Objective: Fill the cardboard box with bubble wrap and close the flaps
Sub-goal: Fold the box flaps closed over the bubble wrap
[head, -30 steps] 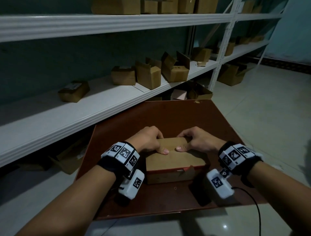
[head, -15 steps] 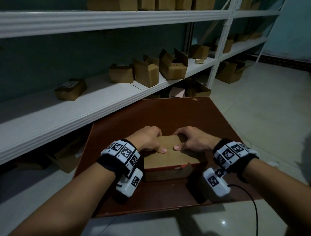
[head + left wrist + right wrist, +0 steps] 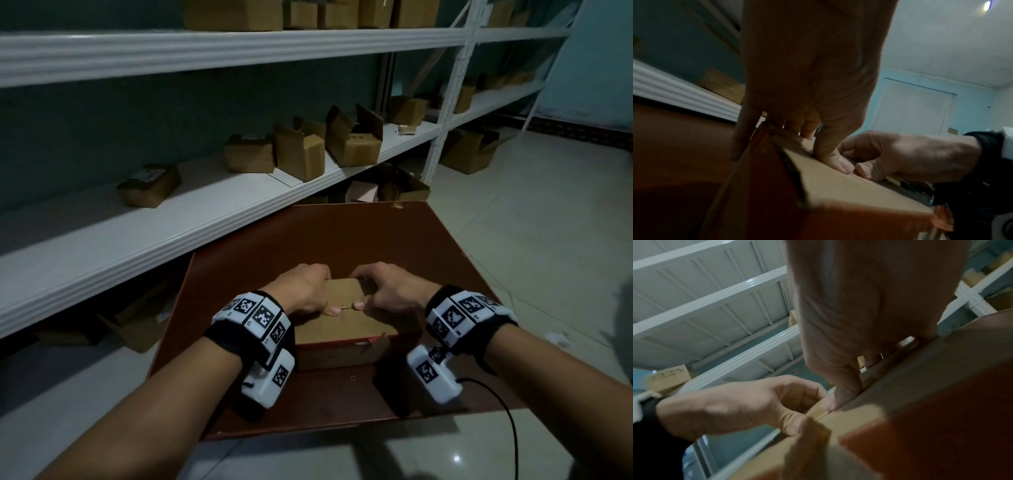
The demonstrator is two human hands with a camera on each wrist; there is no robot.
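Head view: the cardboard box (image 3: 342, 329) is seen lying on the brown table (image 3: 394, 240) between the two wrists, its long axis running from left hand to right hand, top flaps folded down. It is gripped at the far top by the left hand (image 3: 301, 291) and the right hand (image 3: 394, 291), fingers curled over the far edge, thumbs pressed on the flaps. Beyond the hands, white shelves (image 3: 171, 219) are stocked with other cartons (image 3: 298, 154).

You can read no text here: the wristband markers (image 3: 262, 313) carry only black-and-white square codes; shelf box labels (image 3: 145, 174) are blurred.
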